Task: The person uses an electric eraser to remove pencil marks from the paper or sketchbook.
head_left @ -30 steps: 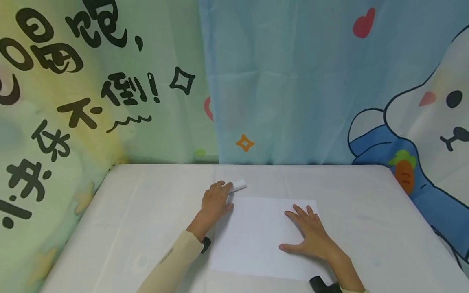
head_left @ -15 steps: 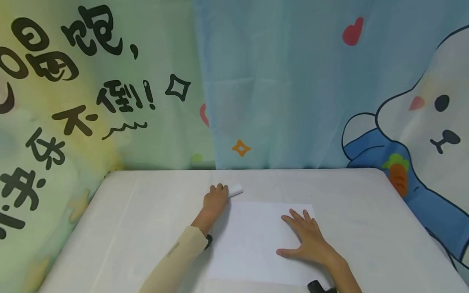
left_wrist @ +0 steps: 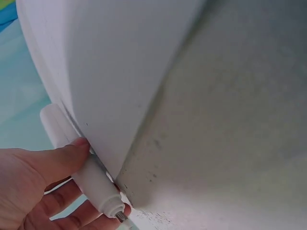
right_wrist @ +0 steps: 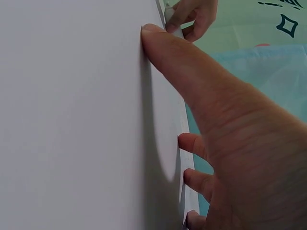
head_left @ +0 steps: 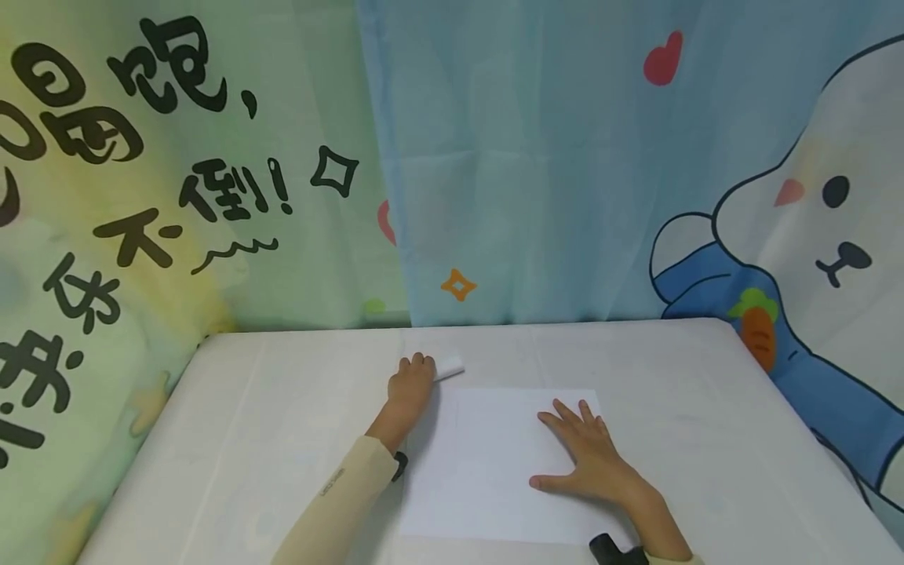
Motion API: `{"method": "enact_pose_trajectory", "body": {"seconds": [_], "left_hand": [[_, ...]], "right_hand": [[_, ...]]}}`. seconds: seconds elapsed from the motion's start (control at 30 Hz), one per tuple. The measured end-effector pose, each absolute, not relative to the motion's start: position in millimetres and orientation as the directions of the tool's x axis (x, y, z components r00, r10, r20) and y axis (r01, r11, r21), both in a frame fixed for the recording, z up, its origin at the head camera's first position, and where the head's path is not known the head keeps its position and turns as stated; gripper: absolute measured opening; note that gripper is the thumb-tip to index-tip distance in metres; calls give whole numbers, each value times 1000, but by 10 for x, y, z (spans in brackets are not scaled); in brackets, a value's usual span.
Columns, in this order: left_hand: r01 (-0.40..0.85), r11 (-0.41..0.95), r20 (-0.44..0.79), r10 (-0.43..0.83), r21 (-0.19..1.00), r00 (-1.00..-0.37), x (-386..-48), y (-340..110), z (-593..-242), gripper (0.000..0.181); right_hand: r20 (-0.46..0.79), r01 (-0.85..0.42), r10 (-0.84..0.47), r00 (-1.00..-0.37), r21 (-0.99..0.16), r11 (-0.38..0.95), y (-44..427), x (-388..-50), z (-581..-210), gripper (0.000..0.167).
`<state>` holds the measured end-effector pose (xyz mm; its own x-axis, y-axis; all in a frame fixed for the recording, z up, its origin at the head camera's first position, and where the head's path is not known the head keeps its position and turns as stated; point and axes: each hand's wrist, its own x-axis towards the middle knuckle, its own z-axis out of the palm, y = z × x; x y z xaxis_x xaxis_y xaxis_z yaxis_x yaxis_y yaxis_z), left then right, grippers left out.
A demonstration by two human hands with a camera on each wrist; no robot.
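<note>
A sheet of white paper [head_left: 487, 463] lies flat on the white-covered table. Just beyond its far left corner, my left hand [head_left: 410, 390] holds a thick white pen-shaped tool [head_left: 450, 367]. In the left wrist view the tool [left_wrist: 93, 184] has a rounded end, a stepped neck and a narrow metallic tip; the thumb presses on its side, with fingers curled behind. My right hand [head_left: 593, 463] rests on the right part of the paper, fingers and thumb spread. The right wrist view shows its thumb [right_wrist: 192, 67] extended over the sheet, fingertips partly hidden.
The white table [head_left: 282, 439] extends on both sides of the paper. Behind it hangs a printed cloth backdrop [head_left: 537, 180] with lettering and a cartoon animal. A black wrist strap mount [head_left: 616, 551] sits at my right wrist.
My left hand's fingers have closed around the white tool, which stays behind the paper. The right hand stays spread on the sheet. The head view has shifted slightly.
</note>
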<state>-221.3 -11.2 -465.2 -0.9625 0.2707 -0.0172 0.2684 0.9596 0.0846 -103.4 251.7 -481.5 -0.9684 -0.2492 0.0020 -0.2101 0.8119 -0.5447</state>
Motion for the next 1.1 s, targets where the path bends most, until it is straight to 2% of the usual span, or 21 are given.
{"method": "enact_pose_trajectory", "body": {"seconds": [0.3, 0.43, 0.57, 0.73, 0.9, 1.1], "left_hand": [[279, 952, 72, 272, 128, -960, -2224, -167, -4639, 20], [278, 937, 128, 255, 214, -958, -2215, -188, -4606, 32], [286, 899, 171, 240, 333, -956, -2192, -193, -4584, 36], [352, 797, 265, 248, 491, -932, -2133, -193, -4528, 38], [406, 719, 319, 264, 564, -910, -2087, -188, -4440, 38], [405, 680, 317, 259, 611, -912, -2053, -172, -4359, 39]], "right_hand": [[-10, -199, -243, -970, -544, 815, 2503, -1045, -4838, 99], [-14, -202, -248, -969, -538, 818, 2491, -1050, -4846, 99], [-12, -210, -257, -966, -540, 815, 2492, -1042, -4840, 98], [-7, -217, -264, -965, -544, 810, 2502, -1027, -4817, 97], [-17, -207, -258, -966, -545, 812, 2502, -1027, -4801, 97], [-28, -195, -251, -968, -545, 815, 2504, -1024, -4792, 96]]}}
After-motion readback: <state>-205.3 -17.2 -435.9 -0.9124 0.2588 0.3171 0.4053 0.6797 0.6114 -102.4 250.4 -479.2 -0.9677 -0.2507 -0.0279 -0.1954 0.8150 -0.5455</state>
